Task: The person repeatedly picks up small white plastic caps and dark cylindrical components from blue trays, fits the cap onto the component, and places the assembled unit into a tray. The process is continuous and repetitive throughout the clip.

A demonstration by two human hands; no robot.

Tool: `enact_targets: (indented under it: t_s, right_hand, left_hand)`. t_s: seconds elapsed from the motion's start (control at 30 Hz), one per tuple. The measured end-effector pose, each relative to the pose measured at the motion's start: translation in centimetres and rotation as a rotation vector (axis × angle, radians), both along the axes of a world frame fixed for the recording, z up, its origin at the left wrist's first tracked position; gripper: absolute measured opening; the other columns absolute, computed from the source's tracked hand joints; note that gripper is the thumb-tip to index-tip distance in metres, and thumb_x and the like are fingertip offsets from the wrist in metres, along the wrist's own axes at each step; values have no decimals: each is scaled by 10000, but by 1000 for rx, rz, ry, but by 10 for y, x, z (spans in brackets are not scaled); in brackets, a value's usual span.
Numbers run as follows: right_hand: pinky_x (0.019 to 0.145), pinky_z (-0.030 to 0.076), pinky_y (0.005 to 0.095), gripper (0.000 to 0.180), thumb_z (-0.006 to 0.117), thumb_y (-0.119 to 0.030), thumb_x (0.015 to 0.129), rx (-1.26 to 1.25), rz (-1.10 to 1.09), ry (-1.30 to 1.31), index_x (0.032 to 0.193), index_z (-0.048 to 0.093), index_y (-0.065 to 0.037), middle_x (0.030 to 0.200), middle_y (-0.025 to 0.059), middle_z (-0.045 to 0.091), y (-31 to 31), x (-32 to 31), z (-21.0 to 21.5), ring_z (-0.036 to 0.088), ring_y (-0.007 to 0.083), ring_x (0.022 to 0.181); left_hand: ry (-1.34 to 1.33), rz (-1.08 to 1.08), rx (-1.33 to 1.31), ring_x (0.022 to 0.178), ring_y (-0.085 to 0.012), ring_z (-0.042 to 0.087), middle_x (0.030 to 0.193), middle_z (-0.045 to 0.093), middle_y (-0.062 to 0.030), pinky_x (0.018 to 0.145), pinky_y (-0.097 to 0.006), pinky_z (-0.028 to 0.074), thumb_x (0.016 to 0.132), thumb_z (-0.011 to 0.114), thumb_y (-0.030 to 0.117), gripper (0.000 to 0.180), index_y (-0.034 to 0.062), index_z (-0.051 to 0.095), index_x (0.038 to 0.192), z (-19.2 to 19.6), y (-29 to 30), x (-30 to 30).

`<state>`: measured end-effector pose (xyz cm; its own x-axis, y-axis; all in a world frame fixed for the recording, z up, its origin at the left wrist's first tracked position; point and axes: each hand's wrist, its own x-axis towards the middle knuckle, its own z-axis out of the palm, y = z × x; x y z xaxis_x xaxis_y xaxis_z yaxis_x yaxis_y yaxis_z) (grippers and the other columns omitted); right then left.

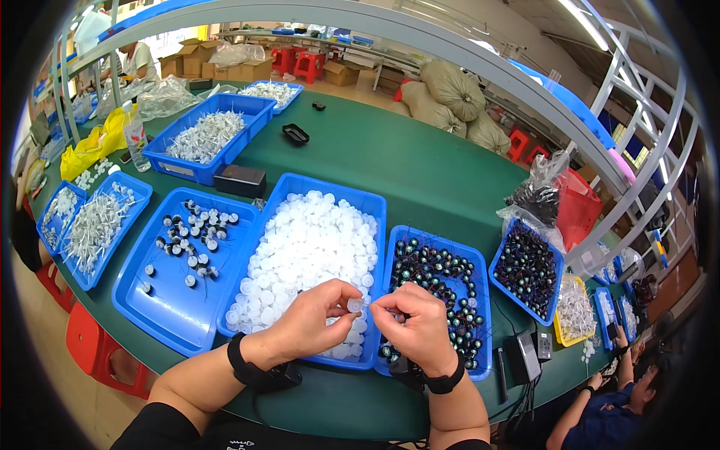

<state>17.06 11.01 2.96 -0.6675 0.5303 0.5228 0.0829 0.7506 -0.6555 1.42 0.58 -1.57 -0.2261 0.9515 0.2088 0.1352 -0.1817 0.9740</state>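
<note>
Between the thumb and forefinger of my left hand (311,319) is a small translucent white plastic cap (355,305). Close beside it, my right hand (416,324) is closed in a pinch, and what its fingers hold is too hidden to name. Both hands are above a blue tray (381,206) heaped with white caps (311,240). Under and beyond my right hand stands another blue tray (486,300), full of small dark round parts with thin wires (431,262). To the left, a blue tray (161,319) bears scattered black-and-white wired parts (196,232).
Blue bins of white stemmed pieces (202,136) stand at far left and back. A black box (240,181) and a black holder (295,134) lie on the green table (360,150). At right are a tray of dark parts (527,266), power adapters (523,356) and a co-worker (615,405).
</note>
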Motion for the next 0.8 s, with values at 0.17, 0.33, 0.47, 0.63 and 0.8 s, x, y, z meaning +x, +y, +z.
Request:
enact_targets:
  t_s: [0.17,0.33,0.47,0.63,0.8]
  right_hand:
    - [475,369,236,25,726,-28,741,-13,-5,-20,746,701,-30,653,29,570,0,0,2,488,95,534]
    - [475,368,235,27,725,-28,744,4,7,-20,748,699,-28,653,29,567,-1,0,1,488,93,536]
    - [476,368,236,31,725,-26,746,12,27,-3,753,695,-24,656,30,568,0,-1,-5,490,92,540]
    - [478,368,238,30,721,-25,755,-4,14,-30,763,693,-17,660,30,568,0,-2,-4,489,93,542]
    - [486,369,238,34,720,-29,761,-64,23,-39,763,690,-12,660,29,567,0,0,-2,491,92,552]
  left_hand:
    - [-1,-10,-6,1014,-175,637,1045,599,-106,916,-303,526,823,566,-89,281,-39,526,1097,3,0,0]
    - [83,6,76,919,-167,642,1034,613,-108,844,-293,548,823,603,-36,289,-21,569,1109,0,0,0]
    - [170,14,103,860,-173,649,1002,630,-113,794,-295,563,823,620,-12,294,-10,598,1116,0,-1,1]
    - [189,19,78,843,-171,653,965,641,-113,795,-296,566,824,623,-9,300,-12,603,1123,4,-1,1]
    - [110,-16,51,851,-150,645,951,639,-101,806,-294,565,831,627,0,302,-13,603,1132,4,-1,1]
